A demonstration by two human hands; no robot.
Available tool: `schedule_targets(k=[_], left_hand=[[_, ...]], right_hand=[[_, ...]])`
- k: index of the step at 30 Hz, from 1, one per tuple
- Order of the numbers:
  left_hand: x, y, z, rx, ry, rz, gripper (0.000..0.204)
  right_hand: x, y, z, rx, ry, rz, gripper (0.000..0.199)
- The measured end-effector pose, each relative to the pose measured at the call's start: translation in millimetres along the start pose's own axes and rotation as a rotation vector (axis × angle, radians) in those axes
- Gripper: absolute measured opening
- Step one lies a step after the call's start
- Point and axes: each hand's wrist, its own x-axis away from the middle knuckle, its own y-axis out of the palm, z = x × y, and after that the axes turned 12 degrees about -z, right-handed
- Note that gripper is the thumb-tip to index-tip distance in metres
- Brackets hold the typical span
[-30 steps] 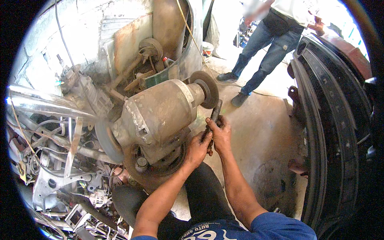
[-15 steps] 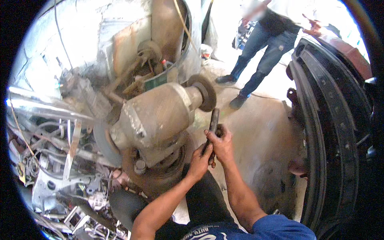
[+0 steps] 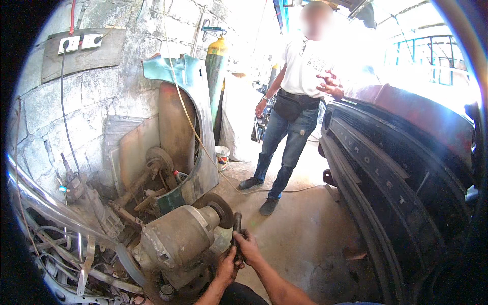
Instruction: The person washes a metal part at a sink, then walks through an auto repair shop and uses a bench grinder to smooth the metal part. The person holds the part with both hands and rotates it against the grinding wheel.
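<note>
Clamped a short dark rod between two bare hands, with the left hand wrapped around the lower part and the right hand closed just above. Pointed the free end up and away, just beside the dark right-hand wheel of a dusty bench grinder; left any contact unclear from this angle. Showed a second wheel at the grinder's left end, near a curved chrome bar and tangled metal parts. Took in, beyond the grinder, a curved greenish fender and a tall yellow-topped gas cylinder by a pale block wall. Faced, across the concrete floor, a standing person in white shirt and jeans, next to a large black ribbed vehicle panel.
</note>
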Motion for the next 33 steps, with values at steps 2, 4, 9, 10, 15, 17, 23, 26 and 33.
schedule_targets(k=[2,4,9,10,15,17,23,26,33], left_hand=[[3,-4,-1,0.027,-0.051,0.012,0.023],[5,-7,-2,0.093,-0.064,-0.009,0.020],[0,-8,2,0.263,-0.073,-0.066,0.019],[-2,-8,2,0.258,-0.065,-0.098,0.019],[-12,-13,1,0.152,-0.141,-0.088,0.023],[-12,-13,-3,0.242,-0.126,-0.058,0.024],[-20,-10,-2,0.323,-0.101,-0.084,0.028],[-19,-10,-1,0.334,-0.091,-0.092,0.028],[-1,-12,-9,0.370,-0.131,-0.070,0.027]], right_hand=[[6,-6,5,-0.474,0.143,-0.148,0.045],[12,-13,11,-0.493,0.187,-0.311,0.044],[0,-14,18,-0.304,0.107,-0.200,0.049],[-4,-13,18,-0.250,0.102,-0.168,0.048],[-9,-13,13,-0.019,0.075,-0.039,0.043],[-4,-14,10,-0.131,0.187,-0.067,0.042],[-8,-6,0,-0.147,0.044,-0.023,0.040],[-6,-2,-1,-0.084,0.030,-0.039,0.039],[9,-6,11,-0.056,0.049,-0.084,0.044]])
